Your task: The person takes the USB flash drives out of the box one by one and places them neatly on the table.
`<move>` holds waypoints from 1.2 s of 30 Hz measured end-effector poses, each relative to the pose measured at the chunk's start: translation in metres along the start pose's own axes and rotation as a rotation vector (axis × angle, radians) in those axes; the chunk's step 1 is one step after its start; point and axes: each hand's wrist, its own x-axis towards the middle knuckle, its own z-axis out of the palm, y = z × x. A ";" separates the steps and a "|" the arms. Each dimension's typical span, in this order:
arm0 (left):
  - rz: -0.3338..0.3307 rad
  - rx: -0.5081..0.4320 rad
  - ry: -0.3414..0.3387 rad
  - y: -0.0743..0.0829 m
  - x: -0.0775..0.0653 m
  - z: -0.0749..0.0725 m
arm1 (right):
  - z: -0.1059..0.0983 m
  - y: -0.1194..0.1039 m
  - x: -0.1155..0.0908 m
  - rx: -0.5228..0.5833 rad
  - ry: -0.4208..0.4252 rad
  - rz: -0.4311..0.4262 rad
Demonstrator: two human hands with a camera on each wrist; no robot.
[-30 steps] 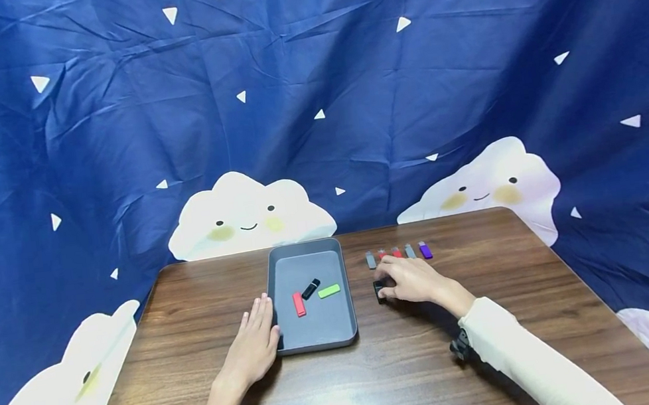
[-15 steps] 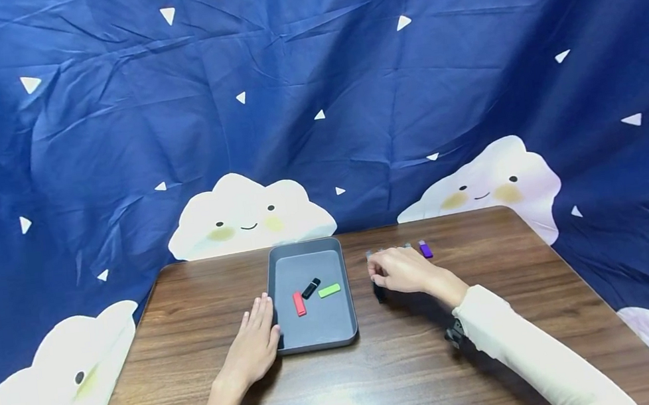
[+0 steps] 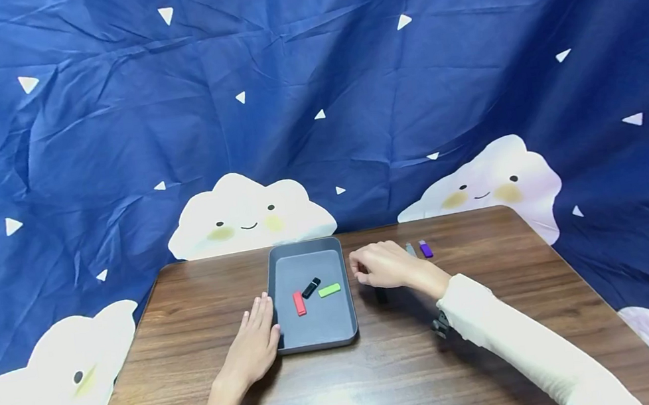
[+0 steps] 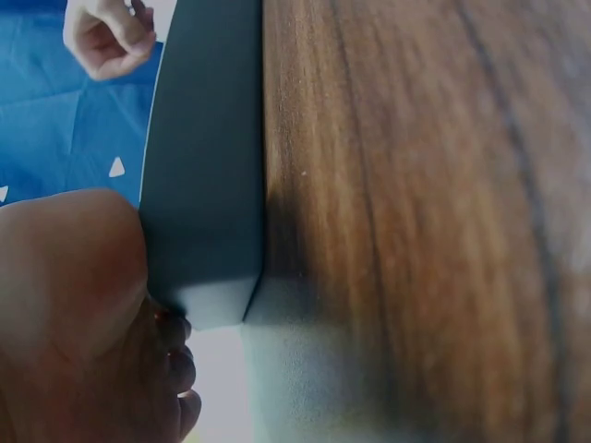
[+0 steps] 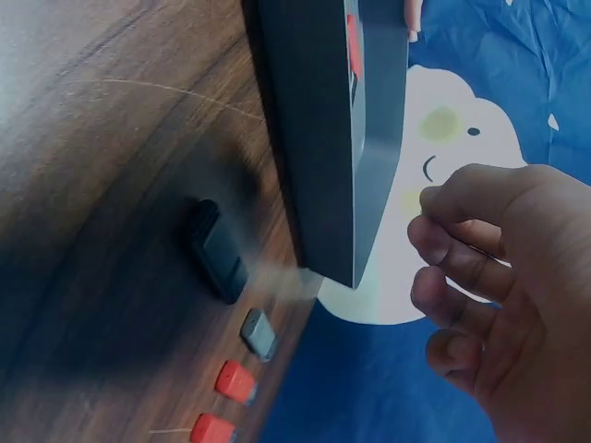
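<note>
My left hand (image 3: 249, 348) rests with straight fingers against the left side of a grey tray (image 3: 316, 337). In the tray lie a red USB stick (image 3: 299, 303), a black USB stick (image 3: 311, 288) and a green stick (image 3: 329, 290). Just right of the tray, above the table, hovers my right hand (image 3: 384, 265), its fingers loosely curled. Nothing shows between its thumb and fingertips in the right wrist view. Another black USB stick (image 5: 217, 249) lies on the table below it, beside a grey stick (image 5: 259, 334) and two red ones, the nearer red stick (image 5: 237, 380) included.
At the back right of the wooden table (image 3: 491, 290) lie a second grey stick (image 3: 410, 249) and a purple USB stick (image 3: 425, 249). A blue curtain (image 3: 348, 93) with white clouds hangs behind the table's far edge.
My right hand has let go of the black USB stick on the table, risen and moved left toward the tray. My left hand and the tray have stayed put.
</note>
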 end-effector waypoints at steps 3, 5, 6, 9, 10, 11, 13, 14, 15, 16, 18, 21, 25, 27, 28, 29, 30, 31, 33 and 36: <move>0.000 0.013 0.004 0.001 0.001 0.000 | -0.002 -0.006 0.007 -0.009 -0.004 -0.023; -0.002 0.015 0.003 0.001 0.000 0.000 | -0.002 -0.010 0.011 -0.014 -0.011 -0.034; -0.002 0.014 0.002 0.001 0.000 0.000 | -0.003 -0.012 0.013 -0.016 -0.016 -0.040; -0.006 0.021 -0.009 0.000 -0.001 0.000 | -0.004 -0.018 0.020 -0.021 -0.028 -0.058; -0.004 0.022 -0.008 0.000 -0.001 -0.001 | -0.005 -0.020 0.023 -0.021 -0.030 -0.064; -0.005 0.025 -0.010 0.000 -0.001 -0.001 | -0.006 -0.022 0.025 -0.020 -0.033 -0.069; -0.003 0.030 -0.006 -0.001 0.000 0.000 | -0.008 -0.026 0.030 -0.011 -0.039 -0.079; 0.000 0.033 -0.002 -0.001 0.000 0.000 | -0.008 -0.028 0.033 -0.010 -0.042 -0.082; 0.003 0.032 0.002 -0.001 0.000 0.000 | -0.008 -0.030 0.035 -0.008 -0.043 -0.085; 0.006 0.031 0.005 -0.002 0.001 0.000 | -0.009 -0.031 0.038 -0.007 -0.044 -0.088; 0.008 0.034 0.005 -0.002 0.001 -0.001 | -0.009 -0.035 0.042 -0.009 -0.046 -0.092; 0.006 0.031 0.003 -0.003 0.002 -0.001 | -0.008 -0.040 0.049 -0.018 -0.044 -0.099; -0.001 0.029 -0.004 -0.003 0.003 -0.001 | -0.006 -0.045 0.057 -0.021 -0.050 -0.103; -0.002 0.026 -0.007 -0.003 0.003 -0.001 | -0.005 -0.047 0.060 -0.027 -0.053 -0.100; -0.001 0.025 -0.007 -0.003 0.003 0.000 | -0.005 -0.048 0.062 -0.026 -0.055 -0.099; -0.001 0.024 -0.008 -0.004 0.003 0.000 | -0.004 -0.049 0.064 -0.022 -0.057 -0.098; -0.002 0.022 -0.009 -0.003 0.003 0.000 | -0.004 -0.051 0.066 -0.017 -0.058 -0.099; -0.002 0.021 -0.008 -0.003 0.003 0.000 | -0.004 -0.052 0.067 -0.013 -0.059 -0.100; -0.003 0.020 -0.009 -0.003 0.003 -0.001 | -0.003 -0.055 0.070 0.000 -0.063 -0.100; 0.003 0.012 0.002 -0.002 0.002 -0.002 | 0.000 -0.060 0.075 0.010 -0.070 -0.104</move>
